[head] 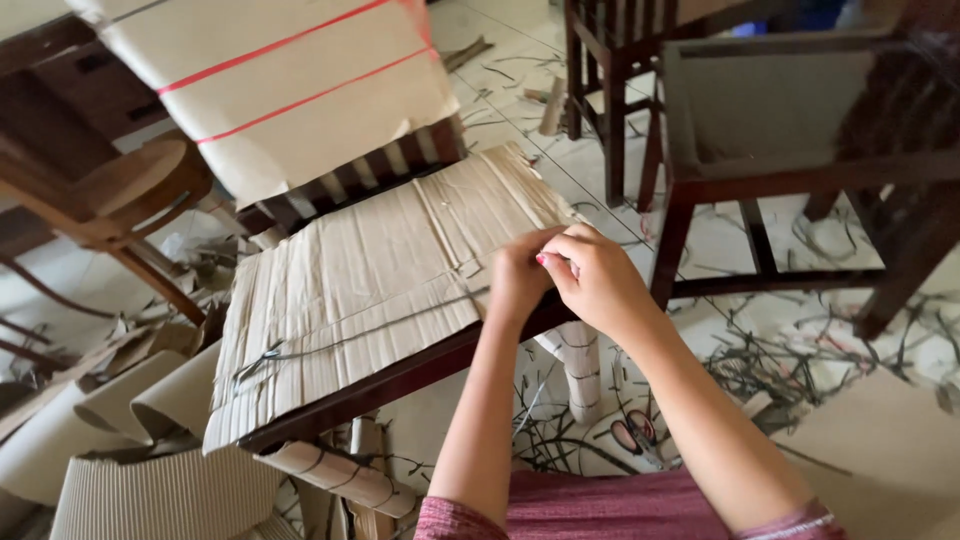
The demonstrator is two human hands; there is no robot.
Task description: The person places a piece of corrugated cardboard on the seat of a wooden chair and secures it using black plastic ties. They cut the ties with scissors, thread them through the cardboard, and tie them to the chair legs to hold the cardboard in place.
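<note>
At the bottom of the frame, two bare forearms rise from a reddish garment toward the middle. The left hand point(518, 275) is curled, its fingers pressed on the right edge of a sheet of corrugated cardboard point(370, 290); whether it pinches anything is hidden. The right hand point(592, 275), just beside and touching it, is closed with fingertips pinched at that same edge, though what they grip is too small to tell. The cardboard lies draped over a dark wooden chair seat point(400, 375) in the centre, a thin dark strap point(360, 335) running across it. Lower down, scissors point(634, 434) lie on the floor among strap offcuts. Toward the upper left stands a paper-wrapped chair back point(290, 90) with red bands; at upper right, a dark wooden chair point(780, 150).
</note>
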